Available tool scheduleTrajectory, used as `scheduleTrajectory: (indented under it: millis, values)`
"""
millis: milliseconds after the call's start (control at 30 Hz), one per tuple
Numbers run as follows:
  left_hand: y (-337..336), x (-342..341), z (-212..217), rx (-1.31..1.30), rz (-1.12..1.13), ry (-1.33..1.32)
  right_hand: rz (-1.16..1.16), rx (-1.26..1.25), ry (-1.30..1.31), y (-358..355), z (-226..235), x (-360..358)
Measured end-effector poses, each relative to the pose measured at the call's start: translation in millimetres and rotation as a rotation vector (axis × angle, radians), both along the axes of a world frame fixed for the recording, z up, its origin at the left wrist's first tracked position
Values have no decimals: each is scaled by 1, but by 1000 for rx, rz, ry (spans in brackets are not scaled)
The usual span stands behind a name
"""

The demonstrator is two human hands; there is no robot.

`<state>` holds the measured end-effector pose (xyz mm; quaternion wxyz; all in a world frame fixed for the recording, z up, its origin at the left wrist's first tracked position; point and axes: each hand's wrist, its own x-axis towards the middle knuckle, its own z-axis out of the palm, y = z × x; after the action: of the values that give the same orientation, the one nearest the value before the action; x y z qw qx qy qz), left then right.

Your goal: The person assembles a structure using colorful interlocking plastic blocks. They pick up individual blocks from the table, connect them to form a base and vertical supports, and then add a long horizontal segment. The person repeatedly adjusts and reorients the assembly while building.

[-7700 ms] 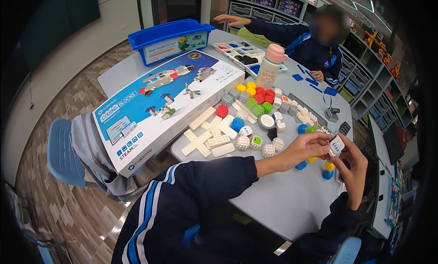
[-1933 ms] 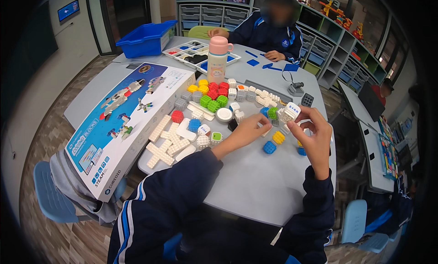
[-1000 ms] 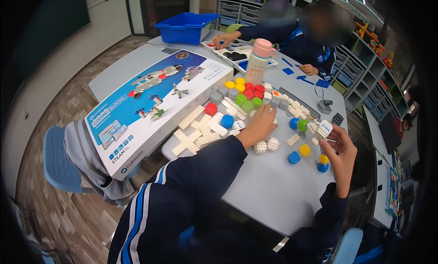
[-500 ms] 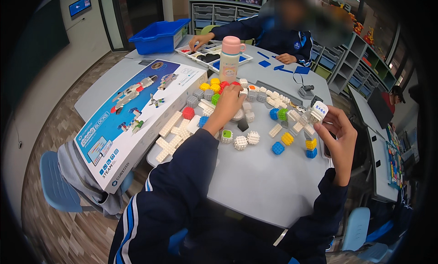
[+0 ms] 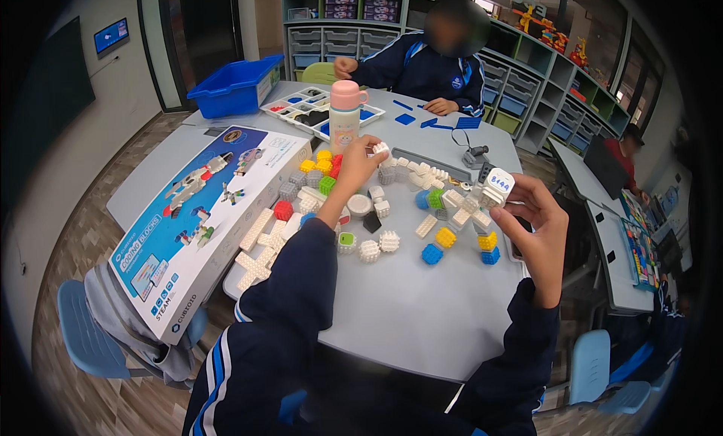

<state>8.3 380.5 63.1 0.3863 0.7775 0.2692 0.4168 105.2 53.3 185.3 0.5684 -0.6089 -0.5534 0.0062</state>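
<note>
Bare grey tabletop [image 5: 422,308] between hands, blocks [image 5: 369,249] just beyond.

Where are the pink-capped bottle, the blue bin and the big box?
Bottle [image 5: 346,120], head view, on its pale body below the cap.
Blue bin [image 5: 235,92], head view, on its front wall.
Big box [image 5: 203,210], head view, on its printed lid.

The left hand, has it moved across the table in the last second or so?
Yes. The left hand has gone away from the person, from the loose blocks near the white crosses up to a white block beside the pink-capped bottle.
</note>
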Motion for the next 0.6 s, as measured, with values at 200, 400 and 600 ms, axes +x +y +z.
scheduleTrajectory:
  millis: [200,400,600]
  values:
    - [-75,-21,84,-704,-716,-554,12,33,14,0,1,-1]
    - [-137,-30,114,-1046,-891,-738,19,84,57,-3,4,-1]
    - [-155,-35,118,-769,-886,-625,44,110,98,-6,5,1]
